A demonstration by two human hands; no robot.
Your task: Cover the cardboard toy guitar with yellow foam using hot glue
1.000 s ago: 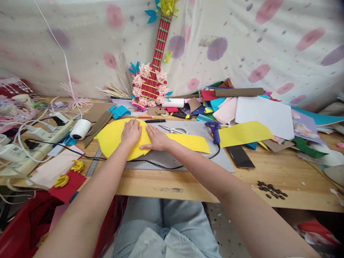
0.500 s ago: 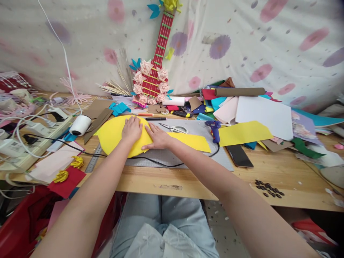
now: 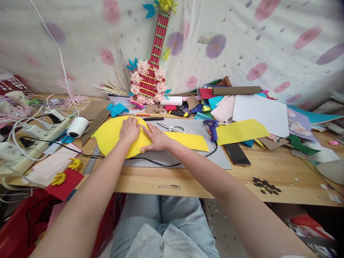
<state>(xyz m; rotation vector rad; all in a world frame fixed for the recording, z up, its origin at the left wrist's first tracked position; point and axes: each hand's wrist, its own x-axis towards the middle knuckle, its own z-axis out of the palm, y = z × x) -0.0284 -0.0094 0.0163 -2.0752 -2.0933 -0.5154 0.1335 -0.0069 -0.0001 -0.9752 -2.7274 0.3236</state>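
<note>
Left hand is palm-down on the rounded yellow piece, fingers stretched out, nothing gripped. Right hand is flat too, on the same piece's right side, thumb spread wide from the fingers. We place the rounded piece over the left part of the grey cutting mat. On the mat, right of the hands, we log a yellow strip; its join with the rounded piece is hidden by the right hand. Scissors lie toward the mat's far edge, the blue glue gun at its right end, its black cable running across the near side. Right of the mat we see a phone, then small black pieces on the bench. Beyond the mat, a red paper guitar stands ringed with pink flowers.
</note>
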